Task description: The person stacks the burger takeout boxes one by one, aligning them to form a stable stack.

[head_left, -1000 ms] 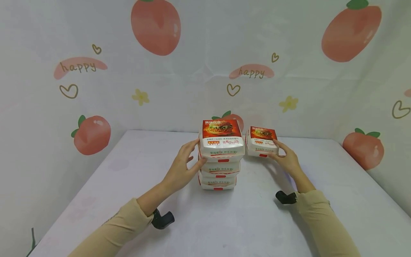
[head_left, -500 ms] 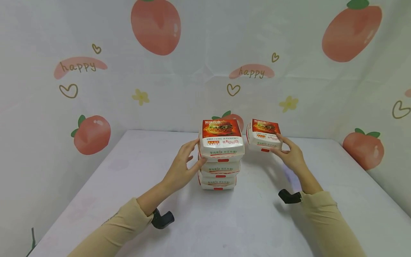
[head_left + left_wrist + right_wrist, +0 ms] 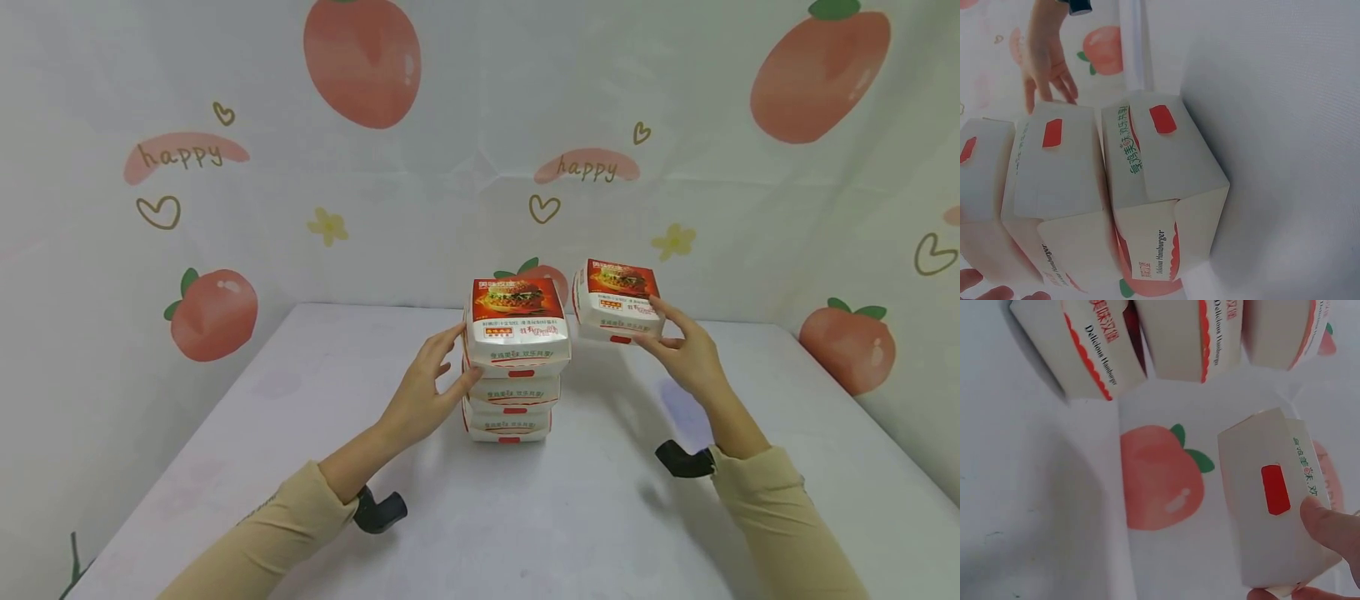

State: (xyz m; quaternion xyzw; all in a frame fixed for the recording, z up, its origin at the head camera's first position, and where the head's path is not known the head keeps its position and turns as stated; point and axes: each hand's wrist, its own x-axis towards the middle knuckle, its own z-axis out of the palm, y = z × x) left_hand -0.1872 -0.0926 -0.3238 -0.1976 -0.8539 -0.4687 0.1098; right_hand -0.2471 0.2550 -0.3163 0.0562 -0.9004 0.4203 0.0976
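Observation:
Three white and red paper hamburger boxes stand stacked at mid-table. The top box (image 3: 517, 329) shows a burger picture; the middle box (image 3: 517, 392) and bottom box (image 3: 508, 427) sit beneath it. My left hand (image 3: 423, 392) touches the stack's left side, fingers spread along the top box and thumb at its front left corner. Right of the stack, my right hand (image 3: 686, 354) pinches another hamburger box (image 3: 618, 304) by its right side, holding it in the air. In the right wrist view, the thumb (image 3: 1329, 522) presses this box's printed side (image 3: 1275, 506); fingertips show at its lower edge.
A white table (image 3: 480, 525) bears the stack and meets a white backdrop (image 3: 420, 225) printed with red fruit and hearts. Black wrist camera mounts, one on the left sleeve (image 3: 378, 511) and one on the right (image 3: 684, 460), stick out over the table.
My right hand has lifted its hamburger box off the table, up past the stack's top level, moving slightly right. My left hand and the stack have stayed put.

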